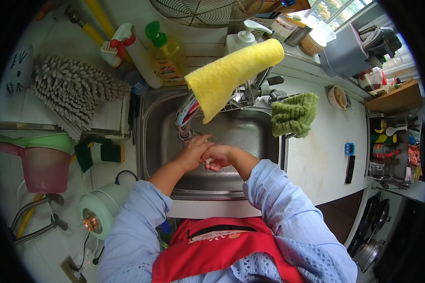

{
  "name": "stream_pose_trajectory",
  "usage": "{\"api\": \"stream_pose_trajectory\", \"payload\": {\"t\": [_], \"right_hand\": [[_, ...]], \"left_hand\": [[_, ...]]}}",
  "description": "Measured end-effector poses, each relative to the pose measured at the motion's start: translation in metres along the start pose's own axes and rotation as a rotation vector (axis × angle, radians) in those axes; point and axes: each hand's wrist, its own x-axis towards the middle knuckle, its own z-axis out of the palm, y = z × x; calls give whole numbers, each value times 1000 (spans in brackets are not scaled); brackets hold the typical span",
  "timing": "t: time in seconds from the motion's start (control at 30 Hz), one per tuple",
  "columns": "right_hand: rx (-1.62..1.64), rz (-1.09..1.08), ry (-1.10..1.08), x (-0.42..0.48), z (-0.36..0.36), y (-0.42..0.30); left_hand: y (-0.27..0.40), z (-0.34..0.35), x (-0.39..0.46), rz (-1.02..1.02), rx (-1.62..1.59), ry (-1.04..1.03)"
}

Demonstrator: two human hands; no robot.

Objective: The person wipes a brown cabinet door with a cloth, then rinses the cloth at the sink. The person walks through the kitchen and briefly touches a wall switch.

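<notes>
Both of my hands are together over the stainless steel sink, just below the curved chrome faucet spout. My left hand lies against my right hand, its fingers stretched towards the spout. My right hand is palm up with curled fingers, and a small whitish thing shows at its fingers; I cannot tell what it is or how firmly it is held. A yellow cloth drapes over the faucet. A green towel hangs at the sink's right edge.
Behind the sink stand a yellow soap bottle, a white spray bottle and a white pump bottle. At left are a grey chenille cloth, a sponge and a pink dipper. A small bowl sits on the right counter.
</notes>
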Motion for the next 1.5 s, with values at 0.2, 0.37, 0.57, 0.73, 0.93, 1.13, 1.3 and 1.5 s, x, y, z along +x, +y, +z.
{"api": "stream_pose_trajectory", "payload": {"t": [0.2, 0.37, 0.57, 0.73, 0.93, 1.13, 1.3, 1.5], "right_hand": [[-868, 47, 250, 7, -8, 2], [-1539, -87, 746, -9, 15, -2], [-1790, -419, 767, -38, 8, -8], [-1951, -782, 747, -48, 2, 14], [-1873, -1125, 843, -55, 6, 33], [-1479, -887, 1208, -40, 1, 37], [-555, -948, 1676, -63, -62, 5], [209, -1248, 1231, -123, -77, -56]], "left_hand": [[0, 9, -4, -300, -35, -400], [0, 31, -6, -457, -50, -296], [27, 30, 1, -906, -833, -299], [68, 27, -14, -1181, -1812, -403], [98, 35, -33, -996, -2333, -342], [83, 28, -25, -1187, -1657, -128], [85, -9, -49, -1139, -1300, 63], [78, -27, -89, -1215, -1479, 231]]}}
